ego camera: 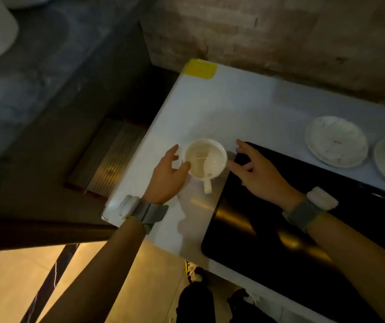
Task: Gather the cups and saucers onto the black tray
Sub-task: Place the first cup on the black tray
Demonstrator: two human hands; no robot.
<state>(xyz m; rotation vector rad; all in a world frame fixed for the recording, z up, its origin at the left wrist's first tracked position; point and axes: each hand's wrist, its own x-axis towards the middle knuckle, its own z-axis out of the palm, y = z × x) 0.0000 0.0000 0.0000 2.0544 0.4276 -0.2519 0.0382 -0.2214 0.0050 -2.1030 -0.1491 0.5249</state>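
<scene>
A white cup point(205, 158) with a spoon point(206, 167) in it is sitting on the white table point(245, 108), just left of the black tray point(303, 229). The left hand point(168, 176) is open, its thumb touching the cup's left side, and the right hand point(254, 171) is open over the tray's far left corner. Two saucers point(336, 141) are lying on the table at the far right, beyond the tray.

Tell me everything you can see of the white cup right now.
The white cup looks like glossy ceramic, round and upright on the white table, just left of the black tray's corner, not on it. Its handle points toward the person. A pale spoon appears to rest inside; any liquid is hard to judge. The left hand touches its left rim with the thumb. The right hand hovers open on its right, fingers close; contact unclear.
</scene>
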